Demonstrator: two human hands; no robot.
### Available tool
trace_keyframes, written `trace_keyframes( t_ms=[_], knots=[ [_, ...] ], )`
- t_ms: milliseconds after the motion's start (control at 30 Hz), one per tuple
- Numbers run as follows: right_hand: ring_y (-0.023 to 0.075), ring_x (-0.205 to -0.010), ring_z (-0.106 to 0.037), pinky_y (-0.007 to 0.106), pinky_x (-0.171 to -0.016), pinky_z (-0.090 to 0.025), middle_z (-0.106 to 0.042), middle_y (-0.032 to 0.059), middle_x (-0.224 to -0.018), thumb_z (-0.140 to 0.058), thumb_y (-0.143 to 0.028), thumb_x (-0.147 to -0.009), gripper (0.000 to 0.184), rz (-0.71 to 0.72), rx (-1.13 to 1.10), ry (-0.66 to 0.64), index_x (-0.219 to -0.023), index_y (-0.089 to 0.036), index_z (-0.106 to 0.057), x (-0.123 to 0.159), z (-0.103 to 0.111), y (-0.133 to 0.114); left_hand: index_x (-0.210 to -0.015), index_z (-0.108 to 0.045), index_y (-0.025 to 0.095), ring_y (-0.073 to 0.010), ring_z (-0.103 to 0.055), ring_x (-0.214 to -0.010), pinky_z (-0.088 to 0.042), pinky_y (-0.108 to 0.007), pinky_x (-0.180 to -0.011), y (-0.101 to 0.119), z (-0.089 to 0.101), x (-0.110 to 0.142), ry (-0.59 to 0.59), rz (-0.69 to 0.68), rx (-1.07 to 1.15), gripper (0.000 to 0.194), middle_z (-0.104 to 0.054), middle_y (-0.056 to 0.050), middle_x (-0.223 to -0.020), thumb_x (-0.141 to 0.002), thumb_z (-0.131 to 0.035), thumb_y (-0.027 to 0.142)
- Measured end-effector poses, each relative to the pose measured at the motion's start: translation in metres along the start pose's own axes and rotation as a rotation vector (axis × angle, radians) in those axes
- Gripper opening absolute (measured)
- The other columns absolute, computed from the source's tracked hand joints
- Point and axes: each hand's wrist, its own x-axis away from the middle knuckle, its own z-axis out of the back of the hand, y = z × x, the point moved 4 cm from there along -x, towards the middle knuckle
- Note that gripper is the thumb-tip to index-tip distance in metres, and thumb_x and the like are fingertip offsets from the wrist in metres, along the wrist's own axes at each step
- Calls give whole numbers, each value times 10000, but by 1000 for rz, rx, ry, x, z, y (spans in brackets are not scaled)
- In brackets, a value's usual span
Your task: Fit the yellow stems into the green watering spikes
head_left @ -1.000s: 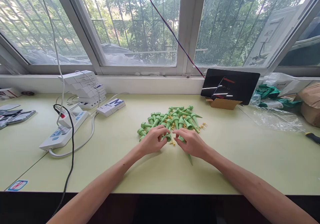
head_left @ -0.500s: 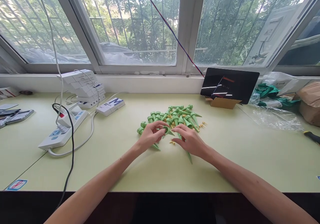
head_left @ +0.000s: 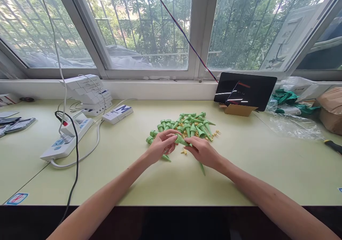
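Observation:
A green plastic cone-shaped spike (head_left: 181, 139) is held between my two hands, above the table. My left hand (head_left: 160, 144) pinches its wide end with thumb and fingers. At the narrow end, the fingers of my right hand (head_left: 203, 151) are closed round the tip and partly hide it. Behind my hands lies a heap of similar green spikes (head_left: 192, 128), many with ridged caps. Small yellow plastic pieces (head_left: 184, 152) are scattered among them and just below the held spike. Another green spike (head_left: 202, 168) pokes out under my right hand.
To the left are a white power strip (head_left: 68, 140) with cables, a white box (head_left: 118, 114) and stacked boxes (head_left: 89, 92). A dark tablet (head_left: 245, 90) leans on a cardboard stand (head_left: 238, 110) at back right, near clear plastic wrapping (head_left: 296, 126).
The fingers of my right hand have closed on the tip of the spike, where they stood apart from it before. The spike's wide opening has turned out of sight.

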Motion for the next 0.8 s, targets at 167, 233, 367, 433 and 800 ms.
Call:
trace_keyframes(
  t_ms=[167,233,367,433,800],
  knots=[
    [179,-760,-620,281,-672,-475,-685,82,-900,-446,-273,-999,200,4,-27,-21,-1103,-181,-589,-1,0,-2,-1083,-627,168,-62,-424,-482,-312,-184,-414,3,-3,2,-64,-41,-63,406,-442,48,-631,-772,-717,412],
    [167,-727,-610,265,-651,-459,-683,69,-869,-434,-270,-1003,197,-8,-40,-35,-1093,-182,-586,-1,0,-2,-1104,-615,175,-59,-433,-495,-314,-178,-416,3,-4,3,-86,-38,-63,423,-474,39,-665,-757,-735,385],
    [142,-636,-560,241,-598,-414,-645,33,-762,-406,-274,-1013,202,-30,-35,-87,-1044,-182,-584,0,0,-4,-1073,-614,164,-49,-414,-486,-306,-170,-415,2,-6,2,-106,-41,-53,410,-503,38,-644,-732,-768,333],
    [138,-620,-550,239,-589,-402,-630,23,-736,-396,-282,-1017,211,-36,-19,-110,-1003,-185,-583,0,0,-5,-1053,-618,155,-50,-404,-483,-308,-174,-420,1,-5,2,-105,-47,-48,395,-501,39,-618,-736,-766,336],
    [167,-746,-637,272,-668,-460,-692,63,-947,-565,-244,-945,208,-77,51,-142,-1149,-205,-583,0,-1,0,-936,-590,191,-76,-426,-464,-336,-188,-400,3,7,-1,119,-139,0,295,-443,63,-549,-778,-736,393]
  ],
)
